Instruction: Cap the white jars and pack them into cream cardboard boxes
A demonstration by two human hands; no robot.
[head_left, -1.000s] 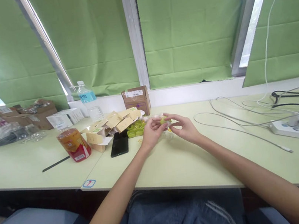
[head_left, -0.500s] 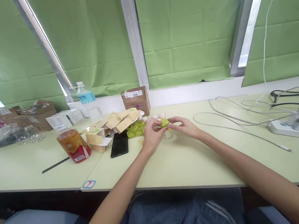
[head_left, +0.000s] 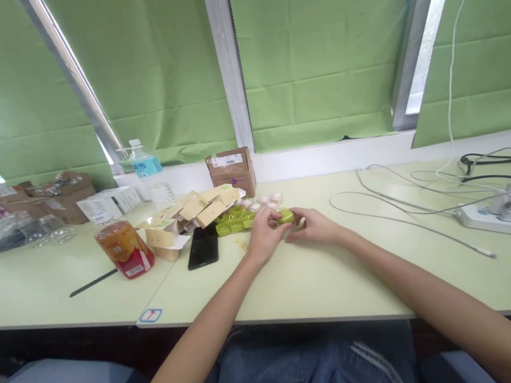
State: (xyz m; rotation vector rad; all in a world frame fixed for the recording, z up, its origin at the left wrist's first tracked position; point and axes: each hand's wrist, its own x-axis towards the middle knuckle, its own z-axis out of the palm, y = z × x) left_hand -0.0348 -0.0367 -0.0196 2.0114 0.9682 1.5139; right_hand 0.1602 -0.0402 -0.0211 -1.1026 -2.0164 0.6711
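Observation:
My left hand (head_left: 262,236) and my right hand (head_left: 313,228) meet over the pale green table (head_left: 297,275), low against its surface. Both have their fingers pinched round one small lime-green plastic piece (head_left: 285,216) held between them. Just behind my left hand lies a cluster of more lime-green pieces (head_left: 234,221). Small clear packets (head_left: 266,201) sit beyond the hands. Parts of the fingers are hidden behind the piece.
A black phone (head_left: 202,248) lies left of my hands, beside a pile of tan cards (head_left: 200,207) and a small cardboard box (head_left: 231,169). Farther left stand a red jar (head_left: 123,248) and a water bottle (head_left: 151,175). Cables and a power strip (head_left: 508,212) occupy the right.
Both hands have sunk from a raised position down to the table top, still holding the green piece. The right hand's fingers have closed in toward the left hand.

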